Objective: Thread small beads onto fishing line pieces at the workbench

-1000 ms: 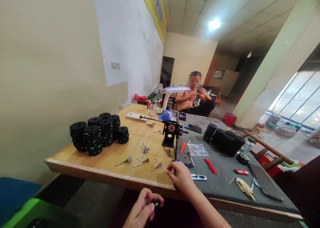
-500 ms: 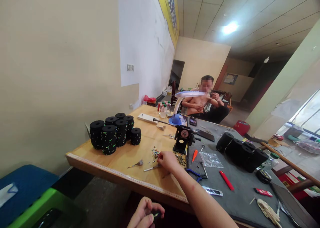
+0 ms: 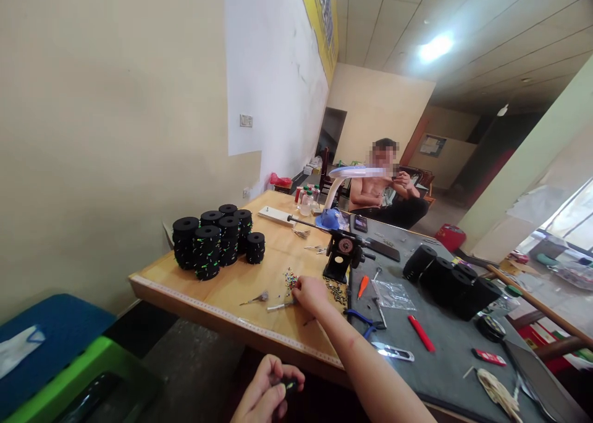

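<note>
My left hand (image 3: 267,392) is below the table's front edge, its fingers closed on a small black piece with a green spot (image 3: 290,385). My right hand (image 3: 311,293) reaches over the wooden table (image 3: 241,287), fingertips pinched at a thin feathered stick (image 3: 279,306) beside a small heap of coloured beads (image 3: 290,278). A second feathered stick (image 3: 256,298) lies just left of it. Whether the fingers grip the stick cannot be told.
Stacked black spools (image 3: 213,239) stand at the table's left. A black winding device (image 3: 343,254) stands past my right hand. More black spools (image 3: 447,281), a red tool (image 3: 420,333), pliers (image 3: 362,320) and a plastic bag (image 3: 391,294) lie on the grey mat. A person sits beyond the white lamp (image 3: 352,174).
My right hand moved from the table's front edge by the grey mat leftward and forward to the beads and feathered stick. The view swung left. My left hand stayed put.
</note>
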`<state>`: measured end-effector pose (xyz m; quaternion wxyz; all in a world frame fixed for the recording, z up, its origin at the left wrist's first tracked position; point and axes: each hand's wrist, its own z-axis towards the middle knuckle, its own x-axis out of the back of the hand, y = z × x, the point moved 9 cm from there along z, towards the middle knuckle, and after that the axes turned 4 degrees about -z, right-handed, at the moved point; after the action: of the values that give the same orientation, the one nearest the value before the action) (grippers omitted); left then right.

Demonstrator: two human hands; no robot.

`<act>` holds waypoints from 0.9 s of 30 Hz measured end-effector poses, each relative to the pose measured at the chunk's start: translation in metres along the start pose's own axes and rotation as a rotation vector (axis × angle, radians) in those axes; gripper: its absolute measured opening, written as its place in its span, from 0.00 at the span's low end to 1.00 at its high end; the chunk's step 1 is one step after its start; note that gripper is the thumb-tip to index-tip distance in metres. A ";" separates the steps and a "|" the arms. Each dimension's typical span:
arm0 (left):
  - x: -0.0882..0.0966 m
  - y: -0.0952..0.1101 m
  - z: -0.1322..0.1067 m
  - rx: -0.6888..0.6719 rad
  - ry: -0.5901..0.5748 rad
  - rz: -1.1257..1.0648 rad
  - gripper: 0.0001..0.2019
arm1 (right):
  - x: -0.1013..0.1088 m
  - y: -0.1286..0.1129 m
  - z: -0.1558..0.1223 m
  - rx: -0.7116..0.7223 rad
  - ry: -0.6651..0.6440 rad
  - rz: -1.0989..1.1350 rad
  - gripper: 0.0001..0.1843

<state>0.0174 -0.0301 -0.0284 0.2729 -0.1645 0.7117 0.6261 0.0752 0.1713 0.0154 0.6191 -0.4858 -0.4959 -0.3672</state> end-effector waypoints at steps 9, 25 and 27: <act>0.009 0.018 -0.003 -0.087 0.111 0.060 0.04 | 0.040 0.016 -0.049 0.107 0.026 0.249 0.09; -0.035 0.035 -0.008 -0.292 -0.021 0.357 0.07 | 0.047 -0.006 -0.189 0.178 -0.164 1.186 0.16; -0.038 0.036 -0.009 -0.296 -0.028 0.388 0.08 | 0.049 -0.004 -0.190 0.189 -0.141 1.172 0.14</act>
<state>0.0260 -0.0370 0.0234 0.1302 -0.0545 0.6265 0.7666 0.1322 -0.0122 0.0568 0.7246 -0.6444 -0.2157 0.1147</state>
